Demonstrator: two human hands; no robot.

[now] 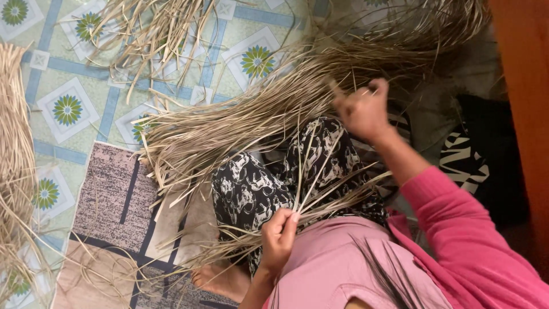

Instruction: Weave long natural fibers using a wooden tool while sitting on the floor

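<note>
A large bundle of dried, pale straw strips lies across my lap and over my black-and-white patterned trousers. My left hand sits close to my pink shirt and pinches a small bunch of straw strips, which fan upward from my fingers. Raised further out over the far end of the bundle, my right hand has its fingers closed on a thin strip. A pink sleeve covers my right arm.
More loose straw lies on the tiled floor covering with blue lines and flower motifs. A woven straw piece runs along the left edge. A grey patterned mat lies under my bare foot. An orange-brown wooden surface stands at the right.
</note>
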